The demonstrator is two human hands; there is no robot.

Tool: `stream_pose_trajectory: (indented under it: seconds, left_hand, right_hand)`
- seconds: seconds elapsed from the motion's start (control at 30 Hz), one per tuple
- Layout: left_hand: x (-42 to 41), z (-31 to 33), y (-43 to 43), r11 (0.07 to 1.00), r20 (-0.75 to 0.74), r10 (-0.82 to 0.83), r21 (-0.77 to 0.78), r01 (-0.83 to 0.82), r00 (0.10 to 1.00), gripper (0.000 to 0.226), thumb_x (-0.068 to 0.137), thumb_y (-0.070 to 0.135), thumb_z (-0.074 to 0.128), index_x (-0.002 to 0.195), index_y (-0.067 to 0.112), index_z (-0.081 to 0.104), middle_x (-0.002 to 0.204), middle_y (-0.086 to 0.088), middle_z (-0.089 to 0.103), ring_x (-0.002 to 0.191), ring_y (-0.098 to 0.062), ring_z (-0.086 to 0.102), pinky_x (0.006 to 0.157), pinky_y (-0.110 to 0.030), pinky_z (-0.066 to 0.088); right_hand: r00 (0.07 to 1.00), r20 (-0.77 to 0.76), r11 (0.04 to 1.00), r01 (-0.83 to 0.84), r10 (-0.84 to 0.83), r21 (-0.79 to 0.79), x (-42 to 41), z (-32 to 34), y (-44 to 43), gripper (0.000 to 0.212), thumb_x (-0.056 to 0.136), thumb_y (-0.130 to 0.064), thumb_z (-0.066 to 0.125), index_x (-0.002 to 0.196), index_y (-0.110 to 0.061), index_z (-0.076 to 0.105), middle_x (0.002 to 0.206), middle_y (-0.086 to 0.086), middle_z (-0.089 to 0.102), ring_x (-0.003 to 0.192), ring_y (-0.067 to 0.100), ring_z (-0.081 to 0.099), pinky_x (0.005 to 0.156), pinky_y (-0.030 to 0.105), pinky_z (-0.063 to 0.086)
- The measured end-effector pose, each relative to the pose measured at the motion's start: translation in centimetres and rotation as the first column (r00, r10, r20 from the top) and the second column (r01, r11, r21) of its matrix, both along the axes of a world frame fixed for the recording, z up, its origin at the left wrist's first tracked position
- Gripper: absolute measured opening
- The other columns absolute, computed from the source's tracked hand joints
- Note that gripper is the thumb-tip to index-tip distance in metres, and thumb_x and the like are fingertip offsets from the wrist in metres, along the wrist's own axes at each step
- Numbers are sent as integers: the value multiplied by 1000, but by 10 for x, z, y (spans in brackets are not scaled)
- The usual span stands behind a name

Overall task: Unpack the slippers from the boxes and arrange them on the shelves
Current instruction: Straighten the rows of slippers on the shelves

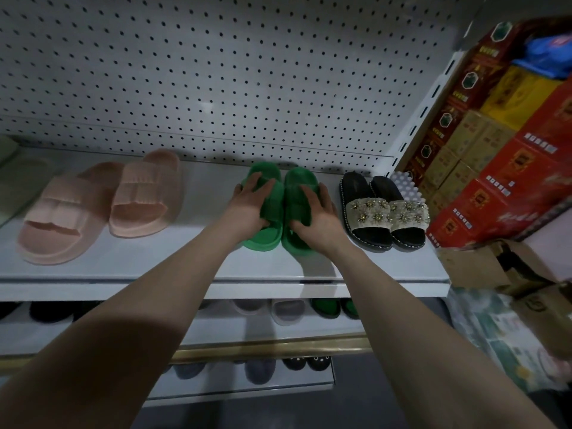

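Note:
A pair of green fuzzy slippers stands side by side on the white top shelf (148, 261), toes toward me. My left hand (247, 205) lies over the strap of the left green slipper (263, 241) with the thumb tucked at the strap's front. My right hand (318, 212) holds the strap of the right green slipper (298, 178) the same way. Both slippers rest flat on the shelf and touch each other.
A pink slide pair (99, 202) sits left on the same shelf, and black sandals with jewelled straps (387, 212) sit right. Pegboard backs the shelf. Red and yellow cartons (510, 181) and open cardboard boxes (476, 264) stand at the right. Lower shelves (216, 329) hold more slippers.

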State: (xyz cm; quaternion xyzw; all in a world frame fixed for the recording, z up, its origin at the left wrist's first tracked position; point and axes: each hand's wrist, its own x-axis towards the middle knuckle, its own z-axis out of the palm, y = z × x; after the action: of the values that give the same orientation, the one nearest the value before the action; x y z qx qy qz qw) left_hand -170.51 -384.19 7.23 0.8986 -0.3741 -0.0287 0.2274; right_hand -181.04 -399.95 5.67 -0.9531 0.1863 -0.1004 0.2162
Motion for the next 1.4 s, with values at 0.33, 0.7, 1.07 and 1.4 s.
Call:
stream_pose_trajectory:
  seconds: [0.33,0.7,1.07,1.4]
  left_hand:
    - [-1,1,-9,1000,18,22,-11,-22,1000,75,78,32,69,144,30,32,159,-7,14,135,-36,33,110,-39,34]
    - [-8,5,-6,1000,47,22,-8,-22,999,76,75,34,70,142,31,34,158,-8,18,136,-30,35,112,-35,31]
    - [-23,7,11,999,-34,-41,-24,40,999,88,82,10,67,156,19,19,163,-12,6,148,-30,15,117,-38,24]
    - [-41,11,41,985,-34,-18,-174,12,999,73,82,20,69,148,18,39,136,-14,55,118,-33,54,97,-36,46]
  right_hand:
    - [1000,-15,1000,-5,5,-12,0,1,-11,84,83,-36,65,154,-31,21,164,10,0,143,44,26,116,45,31]
    - [1000,-15,1000,-3,3,5,-2,7,-7,82,84,-32,65,153,-29,22,163,13,2,144,45,24,118,43,27]
    - [997,24,993,75,-73,-91,0,7,1,75,88,-38,59,153,-22,25,160,15,16,146,42,14,112,55,32]
    - [980,194,987,-19,50,-160,2,16,43,74,84,-27,64,150,-13,34,151,20,36,143,40,30,108,56,39]
